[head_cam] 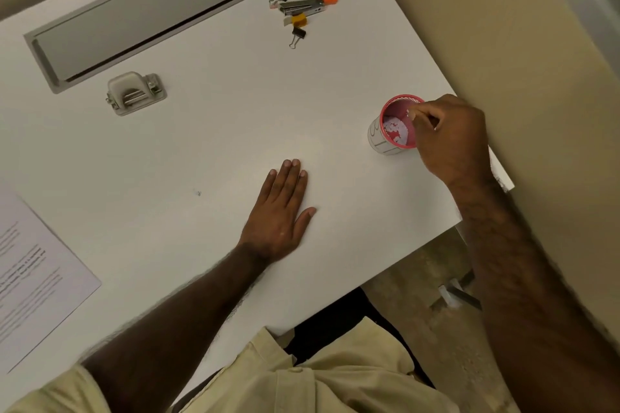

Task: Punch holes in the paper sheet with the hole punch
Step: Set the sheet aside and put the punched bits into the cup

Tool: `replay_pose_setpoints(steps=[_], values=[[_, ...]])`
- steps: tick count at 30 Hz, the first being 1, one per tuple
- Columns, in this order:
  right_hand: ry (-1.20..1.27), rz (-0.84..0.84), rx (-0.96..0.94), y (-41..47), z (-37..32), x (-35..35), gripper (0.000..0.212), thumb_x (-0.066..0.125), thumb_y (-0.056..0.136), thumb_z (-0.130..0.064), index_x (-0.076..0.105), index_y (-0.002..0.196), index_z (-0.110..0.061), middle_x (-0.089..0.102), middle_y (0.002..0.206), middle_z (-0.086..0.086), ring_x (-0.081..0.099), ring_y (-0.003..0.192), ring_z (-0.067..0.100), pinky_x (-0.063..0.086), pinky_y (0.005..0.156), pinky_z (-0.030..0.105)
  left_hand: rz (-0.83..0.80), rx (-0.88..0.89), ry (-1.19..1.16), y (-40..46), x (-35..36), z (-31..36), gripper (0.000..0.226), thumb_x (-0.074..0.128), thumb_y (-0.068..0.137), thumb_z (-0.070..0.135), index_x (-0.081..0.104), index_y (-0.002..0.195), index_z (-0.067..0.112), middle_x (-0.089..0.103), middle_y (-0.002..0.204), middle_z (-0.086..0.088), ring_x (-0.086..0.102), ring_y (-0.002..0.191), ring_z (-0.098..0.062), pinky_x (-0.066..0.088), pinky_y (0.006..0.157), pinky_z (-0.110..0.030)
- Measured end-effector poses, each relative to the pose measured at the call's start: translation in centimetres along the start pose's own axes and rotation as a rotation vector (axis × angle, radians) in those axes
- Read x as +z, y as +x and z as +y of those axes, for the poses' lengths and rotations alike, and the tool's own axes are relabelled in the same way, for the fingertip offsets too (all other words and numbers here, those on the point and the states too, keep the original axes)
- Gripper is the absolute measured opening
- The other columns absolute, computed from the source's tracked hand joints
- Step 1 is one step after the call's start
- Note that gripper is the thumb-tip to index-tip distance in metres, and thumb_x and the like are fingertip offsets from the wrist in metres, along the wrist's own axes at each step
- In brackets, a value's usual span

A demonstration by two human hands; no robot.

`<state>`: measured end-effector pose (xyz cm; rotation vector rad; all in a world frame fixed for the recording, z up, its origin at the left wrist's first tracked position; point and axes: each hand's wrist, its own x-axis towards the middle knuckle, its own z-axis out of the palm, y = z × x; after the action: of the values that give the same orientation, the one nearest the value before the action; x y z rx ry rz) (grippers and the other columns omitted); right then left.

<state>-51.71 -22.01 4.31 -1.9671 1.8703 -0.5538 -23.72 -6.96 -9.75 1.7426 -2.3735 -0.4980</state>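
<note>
Head view of a white table (208, 144). The left hand (280, 211) is lying flat near the centre, palm down, fingers straight and close together, thumb spread aside, holding nothing. At 3 o'clock from it, the right hand (449, 137) is reaching over the rim of a pink mesh cup (394, 131), its fingertips pinched together at the cup's mouth; whether anything is held between them cannot be told. White paper bits are lying inside the cup. The hole punch (136, 93) is sitting at 10 o'clock from the left hand, well apart from both hands, just beside a long grey cable flap (147, 10). The printed paper sheet (30, 282) is lying at 8 o'clock, at the table's left edge, partly out of view. At 12 o'clock a stapler (302, 7), an orange-tipped marker (328, 0) and black binder clips (297, 35) are clustering together.
</note>
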Motion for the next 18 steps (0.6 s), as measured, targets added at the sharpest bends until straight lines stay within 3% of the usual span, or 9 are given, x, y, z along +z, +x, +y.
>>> replay_pose_setpoints(steps=[3, 7, 14, 18], values=[[-0.010, 0.037, -0.022, 0.2, 0.0, -0.3, 0.014, 0.070, 0.093, -0.010, 0.082, 0.092, -0.003, 0.076, 0.086, 0.017, 0.069, 0.079, 0.031, 0.057, 0.075, 0.041, 0.010, -0.002, -0.013, 0.0, 0.0, 0.0, 0.071, 0.035, 0.114, 0.044, 0.011, 0.170, 0.007, 0.004, 0.180, -0.013, 0.000, 0.167, -0.026, 0.007, 0.136, -0.048], [0.030, 0.029, 0.044, 0.4, -0.2, -0.4, 0.010, 0.082, 0.088, -0.019, 0.084, 0.093, -0.010, 0.080, 0.091, 0.007, 0.070, 0.079, 0.018, 0.058, 0.077, 0.030, 0.016, -0.003, -0.017, 0.0, 0.0, 0.0, 0.071, 0.035, 0.114, 0.044, 0.011, 0.170, 0.007, 0.004, 0.180, -0.012, 0.000, 0.167, -0.026, 0.006, 0.136, -0.046], [0.041, 0.031, 0.077, 0.4, -0.5, -1.0, 0.008, 0.082, 0.087, -0.018, 0.079, 0.091, -0.011, 0.074, 0.082, 0.000, 0.067, 0.072, 0.014, 0.058, 0.073, 0.029, 0.019, -0.005, -0.021, 0.0, 0.1, 0.0, 0.071, 0.033, 0.114, 0.046, 0.010, 0.170, 0.007, 0.003, 0.180, -0.012, 0.000, 0.167, -0.026, 0.007, 0.136, -0.047], [0.060, 0.038, 0.041, 0.3, -0.7, -1.2, 0.008, 0.078, 0.090, -0.014, 0.080, 0.097, -0.012, 0.072, 0.087, -0.002, 0.063, 0.075, 0.012, 0.059, 0.077, 0.026, 0.010, -0.007, -0.030, -0.1, 0.1, -0.1, 0.071, 0.033, 0.114, 0.046, 0.009, 0.170, 0.008, 0.002, 0.180, -0.011, -0.002, 0.167, -0.025, 0.005, 0.136, -0.046]])
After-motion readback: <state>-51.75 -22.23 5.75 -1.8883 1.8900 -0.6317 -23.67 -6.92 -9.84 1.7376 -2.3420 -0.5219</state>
